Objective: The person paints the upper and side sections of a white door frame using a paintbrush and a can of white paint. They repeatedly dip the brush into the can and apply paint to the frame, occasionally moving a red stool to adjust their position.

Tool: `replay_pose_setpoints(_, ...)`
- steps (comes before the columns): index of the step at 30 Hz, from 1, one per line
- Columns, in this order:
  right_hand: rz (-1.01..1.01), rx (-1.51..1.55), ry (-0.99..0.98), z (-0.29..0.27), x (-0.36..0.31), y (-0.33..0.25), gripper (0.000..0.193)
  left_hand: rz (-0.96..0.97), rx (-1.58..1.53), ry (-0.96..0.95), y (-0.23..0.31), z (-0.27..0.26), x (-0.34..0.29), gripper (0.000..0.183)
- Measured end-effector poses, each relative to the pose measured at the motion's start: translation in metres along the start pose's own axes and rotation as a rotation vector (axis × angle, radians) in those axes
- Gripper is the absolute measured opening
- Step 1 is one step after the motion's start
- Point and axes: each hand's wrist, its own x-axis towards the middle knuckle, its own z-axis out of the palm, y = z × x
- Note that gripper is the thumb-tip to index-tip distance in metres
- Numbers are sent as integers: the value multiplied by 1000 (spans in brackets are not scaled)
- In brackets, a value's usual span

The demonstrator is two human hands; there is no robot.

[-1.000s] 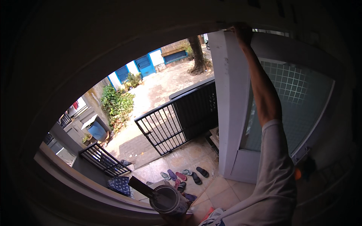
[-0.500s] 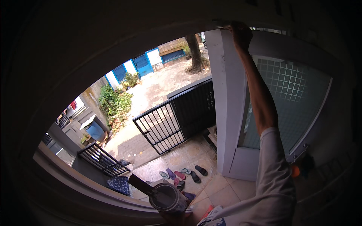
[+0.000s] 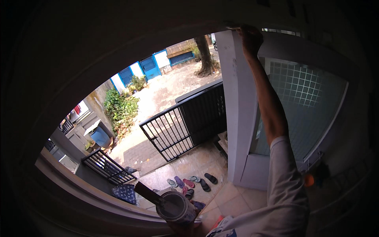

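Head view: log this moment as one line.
right hand: raised to doorway's top edge, holding thin tool, kind unclear | left hand: holds can from below | flat stick: leans out of can

the can (image 3: 185,218) is grey, the stick (image 3: 149,194) dark. the sleeve (image 3: 282,170) is plain grey, the gate (image 3: 188,122) black, the barrel (image 3: 100,137) blue, the cloth (image 3: 124,193) dark blue with pale specks.

Looked out, below and left of the right hand (image 3: 252,40), onto a sunlit yard (image 3: 170,87), blue door (image 3: 151,68) and black gate (image 3: 204,115). Saw a pale pillar (image 3: 232,130) beneath that hand, gridded glass (image 3: 294,114) lower right of it, floor tiles (image 3: 233,204) far below, dark wall (image 3: 241,11) above.
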Motion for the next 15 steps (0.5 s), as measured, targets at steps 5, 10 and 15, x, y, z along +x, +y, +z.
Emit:
replay_pose_setpoints(5, 253, 411, 17, 26, -49, -22, 31, -36, -159, 48, 3, -8, 7, 89)
replay_pose_setpoints(10, 295, 532, 127, 30, -77, -27, 26, 21, 31, -34, 2, 5, 4, 85)
replay_pose_setpoints(15, 325, 581, 177, 22, -84, -29, 24, 71, 32, 21, -1, -1, 4, 83)
